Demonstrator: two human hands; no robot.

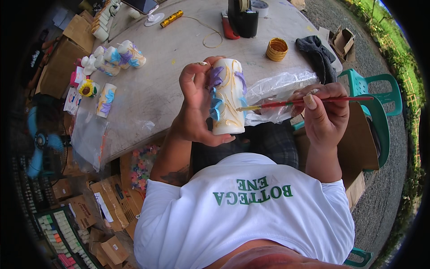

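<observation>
My left hand (197, 103) grips a white cylindrical candle-like piece (228, 96) by its two ends, thumb at the bottom and fingers at the top. Raised purple and blue flowers and gold scrolls decorate its side. In my right hand (323, 112) is a thin red paintbrush (282, 103), pinched between thumb and fingers. Its gold-coated tip meets the side of the piece, near a scroll. A small gold cup (277, 49) stands on the table beyond my right hand; what is inside is hard to make out.
Similar decorated cylinders (118, 57) cluster at the table's left, with another (106, 100) lying nearer. A black tape dispenser (243, 20), a dark cloth (316, 56) and clear plastic (277, 89) lie on the table (165, 54). A blue fan (41, 140) stands left; green chairs (380, 94) stand right.
</observation>
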